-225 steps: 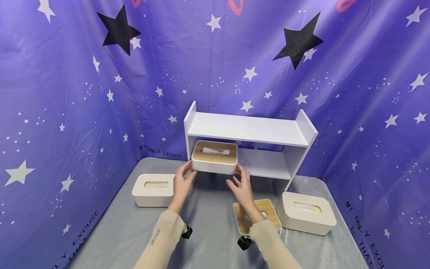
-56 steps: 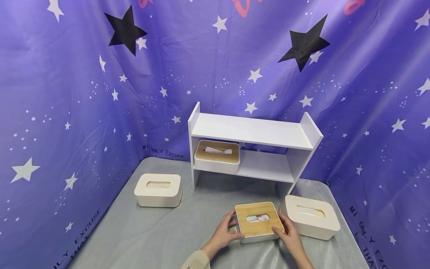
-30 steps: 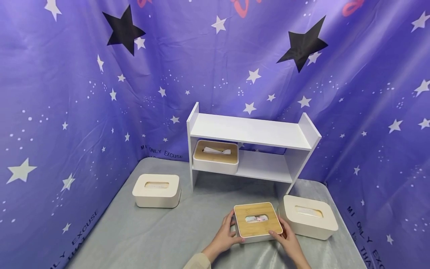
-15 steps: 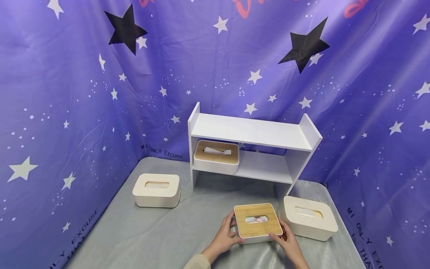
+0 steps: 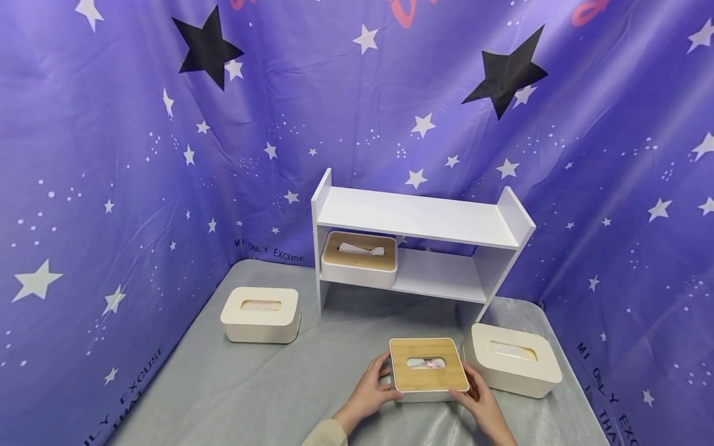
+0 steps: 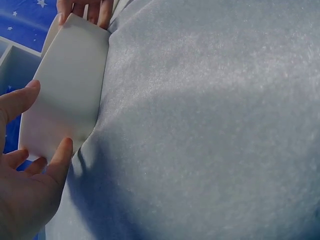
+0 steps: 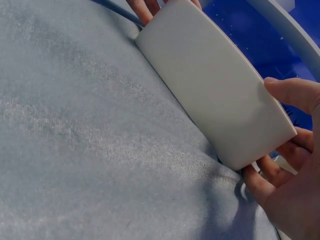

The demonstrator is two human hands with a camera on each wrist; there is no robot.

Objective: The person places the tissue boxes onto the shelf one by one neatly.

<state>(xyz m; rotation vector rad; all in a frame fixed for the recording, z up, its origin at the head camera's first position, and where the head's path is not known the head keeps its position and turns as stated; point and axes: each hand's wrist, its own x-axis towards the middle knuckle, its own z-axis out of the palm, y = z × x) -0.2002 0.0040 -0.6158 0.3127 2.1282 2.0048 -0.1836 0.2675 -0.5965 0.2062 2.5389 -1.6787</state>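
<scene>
A white tissue box [image 5: 428,380] with a bamboo lid sits on the grey cloth, at the front right of the shelf. My left hand [image 5: 368,390] holds its left end and my right hand [image 5: 482,402] its right end, each thumb at the front edge of the lid. Something printed and colourful shows through the lid's slot. Both wrist views show the box's plain white front wall [image 6: 72,82], resting on the cloth. In the right wrist view, fingers of my right hand [image 7: 295,165] wrap around the box's end. A similar tissue box [image 5: 359,260] stands on the shelf's lower level, at its left.
A white two-level shelf [image 5: 418,214] stands at the back. One cream tissue box [image 5: 261,315] lies left on the grey cloth [image 5: 268,384]; another cream tissue box [image 5: 514,360] is close beside my right hand. Purple star-printed curtains [image 5: 346,111] enclose the sides and back.
Earlier, both hands held the first tissue box at the shelf's lower left; it now rests there, released. They now hold the second wooden-lidded box, which has been turned slightly straighter. Little moved lately.
</scene>
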